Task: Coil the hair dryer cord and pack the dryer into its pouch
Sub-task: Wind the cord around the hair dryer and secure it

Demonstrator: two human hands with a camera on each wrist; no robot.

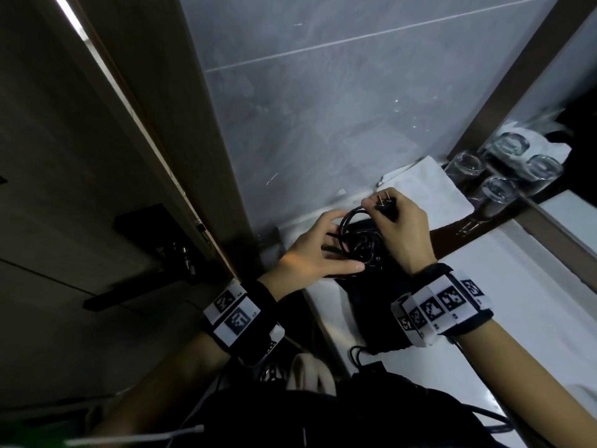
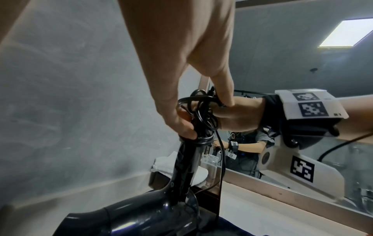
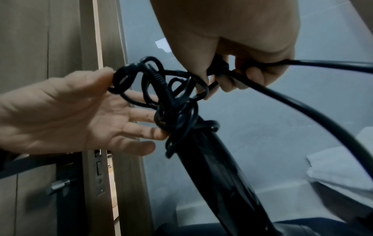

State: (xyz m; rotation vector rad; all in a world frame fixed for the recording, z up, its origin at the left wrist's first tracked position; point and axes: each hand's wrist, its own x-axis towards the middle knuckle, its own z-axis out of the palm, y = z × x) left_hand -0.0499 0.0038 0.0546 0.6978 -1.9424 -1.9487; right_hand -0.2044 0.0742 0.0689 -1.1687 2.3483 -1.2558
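1. A black hair dryer [image 2: 141,212] is seen resting barrel-down on a dark pouch [image 1: 371,305], which lies on a white counter [image 1: 517,302] beside a grey tiled wall [image 1: 323,92]. Its handle [image 3: 218,172] points upward.
2. The black cord [image 3: 171,99] is bunched in loose, tangled loops around the top end of the handle.
3. The left hand [image 1: 310,253] is held against the loops from the left. Its fingers [image 3: 141,129] are shown nearly straight and spread beside the bundle, while the thumb [image 3: 96,76] presses the upper loops. In the left wrist view, one fingertip is seen pressed against the wraps at the handle top.
4. The right hand [image 1: 403,227] is curled around the plug [image 1: 481,205] end of the cord. The plug is pinched between thumb and fingers, with its two metal prongs pointing up and away from the body.
5. A folded white towel [image 1: 429,185] lies on the counter behind the hands.
6. Several upturned drinking glasses [image 1: 497,189] are seen to the right, next to a framed mirror [image 2: 302,151].
7. A wooden door [image 3: 50,63] is visible on the left.
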